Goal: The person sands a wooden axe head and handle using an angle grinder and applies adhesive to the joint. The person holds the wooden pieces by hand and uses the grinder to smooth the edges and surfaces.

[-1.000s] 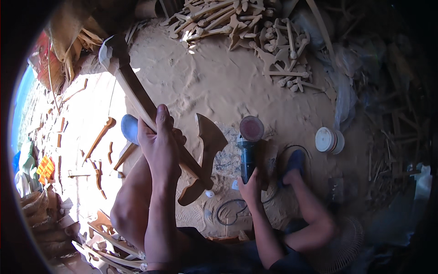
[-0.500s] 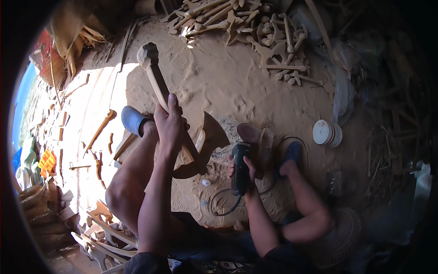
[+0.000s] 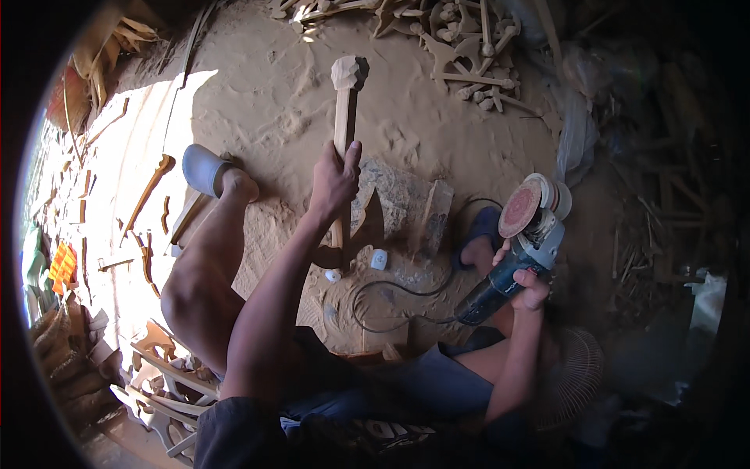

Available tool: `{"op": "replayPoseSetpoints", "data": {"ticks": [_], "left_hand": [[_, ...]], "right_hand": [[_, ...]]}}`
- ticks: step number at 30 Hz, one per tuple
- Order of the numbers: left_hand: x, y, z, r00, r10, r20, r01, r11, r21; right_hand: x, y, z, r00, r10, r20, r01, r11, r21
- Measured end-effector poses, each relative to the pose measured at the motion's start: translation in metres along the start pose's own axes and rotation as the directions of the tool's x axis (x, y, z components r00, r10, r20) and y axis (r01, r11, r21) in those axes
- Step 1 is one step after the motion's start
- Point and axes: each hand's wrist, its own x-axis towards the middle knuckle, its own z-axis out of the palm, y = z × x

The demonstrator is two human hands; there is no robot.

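My left hand (image 3: 334,181) is wrapped round the shaft of a carved wooden piece (image 3: 346,117), held upright with its faceted knob at the top. Its lower end widens into curved, blade-like parts, partly hidden by my hand and forearm. Off to the right, my right hand (image 3: 527,285) grips the body of a dark angle grinder (image 3: 494,291). The grinder's round reddish sanding disc (image 3: 521,209) faces up and stands apart from the wood. Whether the disc is spinning I cannot tell.
A stone block (image 3: 394,191) lies between my feet on dusty ground. The grinder's cord (image 3: 367,289) loops near my right foot. Carved wooden parts (image 3: 469,66) are heaped at the far side; more pieces (image 3: 148,195) lie in sunlight at left. A wire fan guard (image 3: 578,375) stands lower right.
The grinder has swung right and up, away from the wooden piece. My left hand has moved right, turning the piece from a leftward tilt to nearly upright.
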Motion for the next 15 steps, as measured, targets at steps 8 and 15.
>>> {"op": "replayPoseSetpoints", "data": {"ticks": [8,15], "left_hand": [[0.016,-0.015,0.029,0.995,0.09,-0.052,-0.076,0.973,0.217],[0.018,-0.016,0.04,0.987,0.159,0.004,-0.153,0.945,0.29]], "right_hand": [[-0.011,0.019,0.03,0.964,-0.249,-0.098,0.052,0.532,-0.845],[-0.005,0.089,0.047,1.0,0.004,-0.003,-0.005,0.592,-0.806]]}}
